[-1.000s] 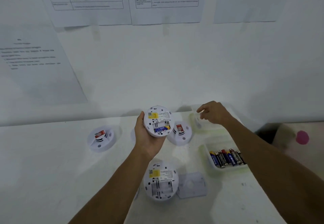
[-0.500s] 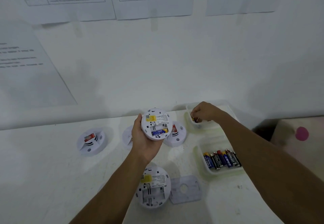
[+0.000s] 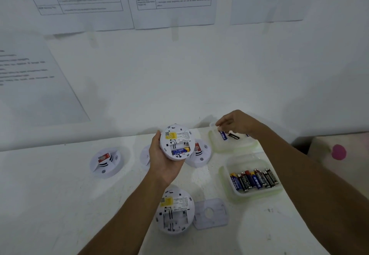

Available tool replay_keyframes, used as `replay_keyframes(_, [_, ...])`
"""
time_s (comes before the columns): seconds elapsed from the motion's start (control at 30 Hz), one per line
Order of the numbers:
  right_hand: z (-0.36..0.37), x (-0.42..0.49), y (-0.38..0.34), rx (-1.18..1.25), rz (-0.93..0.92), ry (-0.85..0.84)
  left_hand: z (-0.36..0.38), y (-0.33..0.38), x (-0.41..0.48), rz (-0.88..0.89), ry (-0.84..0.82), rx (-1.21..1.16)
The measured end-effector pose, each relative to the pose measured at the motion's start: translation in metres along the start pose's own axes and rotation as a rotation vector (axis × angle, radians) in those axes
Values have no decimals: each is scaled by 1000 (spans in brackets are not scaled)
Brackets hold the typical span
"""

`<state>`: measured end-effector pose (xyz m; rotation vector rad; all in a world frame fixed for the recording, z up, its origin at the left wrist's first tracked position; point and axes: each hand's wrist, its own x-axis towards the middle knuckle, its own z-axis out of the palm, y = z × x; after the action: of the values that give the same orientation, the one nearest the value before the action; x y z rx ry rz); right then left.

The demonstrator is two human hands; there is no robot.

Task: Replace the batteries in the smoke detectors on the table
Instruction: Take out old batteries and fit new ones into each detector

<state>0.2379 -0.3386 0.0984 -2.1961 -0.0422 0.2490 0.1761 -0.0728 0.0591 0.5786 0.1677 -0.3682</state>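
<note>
My left hand (image 3: 163,164) holds a white smoke detector (image 3: 177,141) above the table, its back towards me. One blue and yellow battery (image 3: 180,150) lies in its compartment, and the slot above it is bare. My right hand (image 3: 237,123) hovers over the far tray (image 3: 219,148), fingers apart. A blue battery (image 3: 223,135) and a black battery (image 3: 234,135) lie just beneath it. A second detector (image 3: 174,210) lies back up near me, with no batteries in its compartment.
The near tray (image 3: 257,194) holds several batteries (image 3: 253,178) in a row. A flat mounting plate (image 3: 210,212) lies beside the near detector. Two more detectors (image 3: 104,161) (image 3: 199,152) rest face up. The wall rises behind the table and the table edge falls off to the right.
My right hand reached into the far tray, then lifted a little with its fingers spread. The left hand held its detector almost still.
</note>
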Motion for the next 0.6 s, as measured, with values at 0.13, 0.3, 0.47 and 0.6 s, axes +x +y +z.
replay_keyframes(0.13, [5,-27,-33,220,-146,61,3,2,-7,9,-8,-10])
replay_keyframes(0.3, [59,-78,-82,468,-306,-54,0,4,-19,20,-19,5])
replay_keyframes(0.47, [120,-100,-99,425,-277,6,-9,16,-35,39,-23,53])
replay_keyframes(0.6, [151,-112,-108,431,-270,117,-19,26,-48,49,-15,73])
